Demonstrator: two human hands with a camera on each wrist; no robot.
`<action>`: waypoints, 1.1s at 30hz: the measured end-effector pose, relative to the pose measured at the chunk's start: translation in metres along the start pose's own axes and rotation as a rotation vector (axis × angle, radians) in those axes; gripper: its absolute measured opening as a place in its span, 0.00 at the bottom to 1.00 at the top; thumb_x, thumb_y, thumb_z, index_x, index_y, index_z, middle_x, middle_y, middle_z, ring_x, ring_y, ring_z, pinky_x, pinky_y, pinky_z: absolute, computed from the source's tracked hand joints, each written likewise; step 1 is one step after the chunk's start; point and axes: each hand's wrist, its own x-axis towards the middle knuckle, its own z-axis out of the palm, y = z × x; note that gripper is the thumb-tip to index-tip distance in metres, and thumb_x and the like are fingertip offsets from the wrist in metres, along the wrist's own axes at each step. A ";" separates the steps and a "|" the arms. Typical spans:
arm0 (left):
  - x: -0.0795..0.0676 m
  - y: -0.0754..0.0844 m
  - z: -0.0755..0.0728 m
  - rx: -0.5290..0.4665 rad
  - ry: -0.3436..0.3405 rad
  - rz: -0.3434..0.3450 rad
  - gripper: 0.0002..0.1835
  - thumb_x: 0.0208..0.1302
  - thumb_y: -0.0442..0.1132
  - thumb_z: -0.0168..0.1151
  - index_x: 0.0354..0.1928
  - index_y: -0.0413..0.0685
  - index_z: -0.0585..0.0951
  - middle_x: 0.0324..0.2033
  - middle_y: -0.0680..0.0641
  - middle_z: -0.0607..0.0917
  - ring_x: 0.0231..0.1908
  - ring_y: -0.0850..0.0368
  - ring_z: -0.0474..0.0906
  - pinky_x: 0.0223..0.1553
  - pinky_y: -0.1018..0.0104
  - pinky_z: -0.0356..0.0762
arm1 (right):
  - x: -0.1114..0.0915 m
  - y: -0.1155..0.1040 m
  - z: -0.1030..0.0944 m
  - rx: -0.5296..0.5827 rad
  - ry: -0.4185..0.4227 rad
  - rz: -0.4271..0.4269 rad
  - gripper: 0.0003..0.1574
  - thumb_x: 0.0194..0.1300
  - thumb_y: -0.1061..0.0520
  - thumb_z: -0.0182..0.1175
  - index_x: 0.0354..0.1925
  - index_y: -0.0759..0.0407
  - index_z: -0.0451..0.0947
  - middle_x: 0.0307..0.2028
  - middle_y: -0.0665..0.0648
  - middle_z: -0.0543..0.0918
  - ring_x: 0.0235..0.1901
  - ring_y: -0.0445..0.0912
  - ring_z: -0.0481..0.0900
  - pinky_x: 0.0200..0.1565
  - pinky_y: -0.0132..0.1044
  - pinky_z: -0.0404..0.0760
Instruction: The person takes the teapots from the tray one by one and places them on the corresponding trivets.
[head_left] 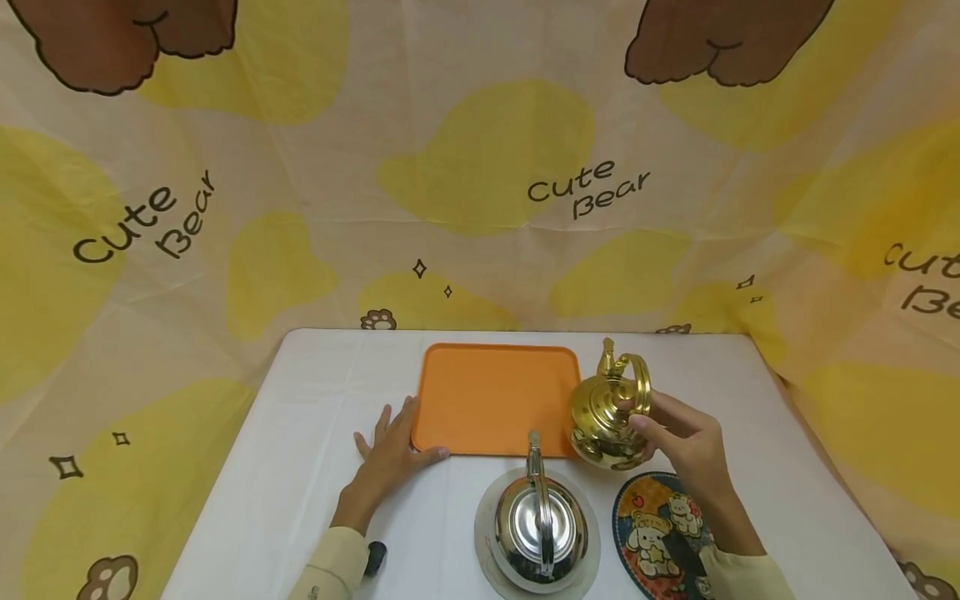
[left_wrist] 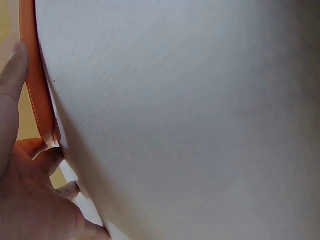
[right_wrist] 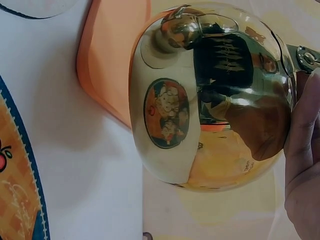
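Observation:
My right hand (head_left: 697, 450) grips a shiny gold teapot (head_left: 596, 425) by its arched handle, above the right front corner of an orange tray (head_left: 495, 400). In the right wrist view the polished body of the teapot (right_wrist: 225, 110) hides part of the tray (right_wrist: 107, 65). My left hand (head_left: 384, 462) lies at the tray's left front corner, fingers spread. Its thumb touches the front edge, and the left wrist view shows the thumb straight along the tray's orange side (left_wrist: 37, 75). A silver teapot (head_left: 517, 533) stands in front of the tray, handle upright.
Beneath the silver teapot is a pale round coaster (head_left: 486, 533). A round mat with a cartoon bear print (head_left: 637, 546) lies to its right, partly under my right forearm. The white table (head_left: 322, 392) ends at a yellow patterned cloth (head_left: 480, 192) behind.

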 end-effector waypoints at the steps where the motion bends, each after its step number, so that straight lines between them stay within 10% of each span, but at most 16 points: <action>1: 0.000 0.000 0.000 0.000 0.001 0.001 0.62 0.61 0.65 0.74 0.86 0.48 0.51 0.85 0.42 0.52 0.84 0.32 0.33 0.68 0.17 0.14 | -0.001 -0.001 0.000 0.005 0.001 -0.001 0.25 0.70 0.76 0.60 0.64 0.75 0.78 0.47 0.56 0.92 0.29 0.47 0.83 0.25 0.37 0.84; 33: 0.000 0.003 -0.002 0.007 0.004 -0.002 0.62 0.61 0.63 0.75 0.86 0.47 0.51 0.84 0.40 0.52 0.83 0.31 0.34 0.68 0.17 0.15 | -0.034 -0.009 -0.017 0.205 0.029 -0.187 0.27 0.61 0.88 0.51 0.60 0.89 0.72 0.48 0.64 0.91 0.35 0.45 0.87 0.20 0.37 0.80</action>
